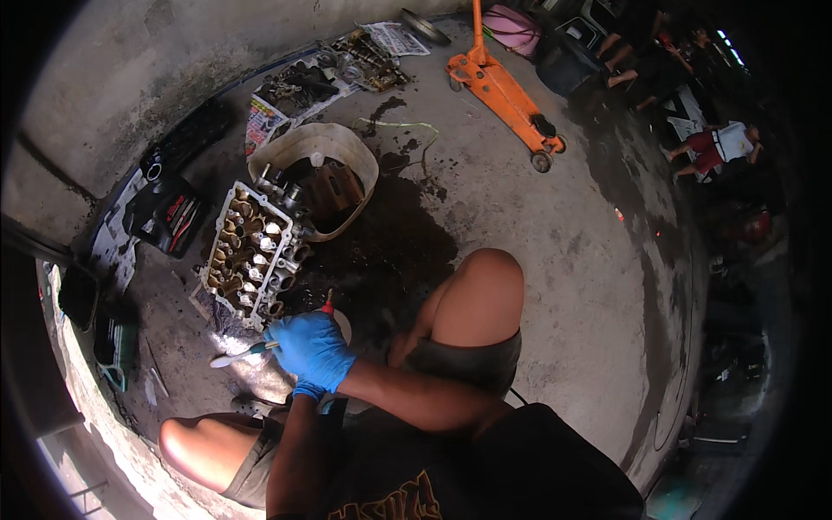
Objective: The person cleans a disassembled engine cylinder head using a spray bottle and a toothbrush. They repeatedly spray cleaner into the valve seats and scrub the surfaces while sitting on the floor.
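Note:
My right hand (pixel 314 348), in a blue glove, is closed at the near end of an engine cylinder head (pixel 287 238). From its fingers a slim teal-and-white toothbrush (pixel 236 355) sticks out to the left; its bristles cannot be made out. A red nozzle tip (pixel 328 307) shows just beyond this hand, beside a pale round thing (pixel 344 328) partly covered by it. My left hand (pixel 308 389), also blue-gloved, is below the right one, its fingers hidden. The cylinder head's open top shows brown-stained chambers and bright metal parts.
Behind the cylinder head stands a cut-open beige tub (pixel 368 173) with brown metal parts inside. A black oil jug (pixel 165 212) is at left. Greasy parts (pixel 368 65) lie on newspaper by the wall. An orange floor jack (pixel 507 100) stands farther off. Dark liquid (pixel 399 225) stains the concrete; people are at far right.

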Available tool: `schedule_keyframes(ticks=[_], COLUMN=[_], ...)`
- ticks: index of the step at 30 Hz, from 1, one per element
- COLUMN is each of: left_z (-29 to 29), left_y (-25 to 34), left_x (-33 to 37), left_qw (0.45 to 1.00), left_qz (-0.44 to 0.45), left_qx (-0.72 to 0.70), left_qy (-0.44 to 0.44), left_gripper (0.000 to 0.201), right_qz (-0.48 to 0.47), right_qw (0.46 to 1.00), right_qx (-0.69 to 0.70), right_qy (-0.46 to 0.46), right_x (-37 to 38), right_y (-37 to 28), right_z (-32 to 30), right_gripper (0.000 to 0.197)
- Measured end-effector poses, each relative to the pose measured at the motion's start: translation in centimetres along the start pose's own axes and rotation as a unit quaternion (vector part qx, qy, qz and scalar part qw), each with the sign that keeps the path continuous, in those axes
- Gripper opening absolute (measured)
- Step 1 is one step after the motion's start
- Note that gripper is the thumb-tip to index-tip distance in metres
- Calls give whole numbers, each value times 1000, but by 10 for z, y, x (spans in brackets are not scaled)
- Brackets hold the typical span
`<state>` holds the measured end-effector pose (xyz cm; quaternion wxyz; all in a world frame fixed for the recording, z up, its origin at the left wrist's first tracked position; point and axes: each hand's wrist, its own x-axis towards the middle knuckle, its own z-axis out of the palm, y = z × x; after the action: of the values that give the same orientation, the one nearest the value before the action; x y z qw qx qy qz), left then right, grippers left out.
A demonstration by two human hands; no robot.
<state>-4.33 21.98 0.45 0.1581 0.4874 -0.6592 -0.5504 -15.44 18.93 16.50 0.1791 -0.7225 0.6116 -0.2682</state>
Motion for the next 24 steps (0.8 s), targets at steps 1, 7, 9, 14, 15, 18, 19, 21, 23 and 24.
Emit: schedule_keyframes(ticks=[1, 7, 9, 14, 15, 18, 19, 21, 23, 24], left_z=[1, 2, 1, -1, -1, 2, 2, 5, 7, 8], left_y=[-3, -24, -26, -13, -9, 1, 3, 2, -2, -6], left_x=[0, 1, 1, -3, -4, -5, -3, -1, 2, 3], left_qw=[1000, 999, 995, 1000, 999, 998, 996, 998, 998, 998], left_qz=[-7, -33, -55, -21, -23, -20, -35, -7, 20, 26], left_qx=[-6, 20, 85, 5, -5, -26, -71, -47, -17, -12], left_qy=[-1, 1, -2, 21, 23, 46, 33, 43, 58, 59], left_gripper=[58, 61, 61, 58, 58, 57, 55, 55, 54, 54], right_qz=[-35, 133, 97, -6, 37, 119, 90, 76, 60, -2], right_qw=[999, 986, 991, 999, 998, 989, 993, 994, 995, 1000], right_qx=[3, -81, -53, -25, -43, -66, -55, -51, -26, 9], right_qy=[28, -65, -79, 19, 7, -60, -46, -64, -81, 17], right_x=[-2, 2, 2, -1, -2, 1, 1, 2, 2, 1], right_y=[1, 4, 1, 1, 2, 12, 11, 9, 4, 3], right_z=[1, -5, -6, -2, -1, 0, 1, 2, 2, 1], right_gripper=[9, 10, 10, 12, 11, 10, 11, 11, 11, 11])
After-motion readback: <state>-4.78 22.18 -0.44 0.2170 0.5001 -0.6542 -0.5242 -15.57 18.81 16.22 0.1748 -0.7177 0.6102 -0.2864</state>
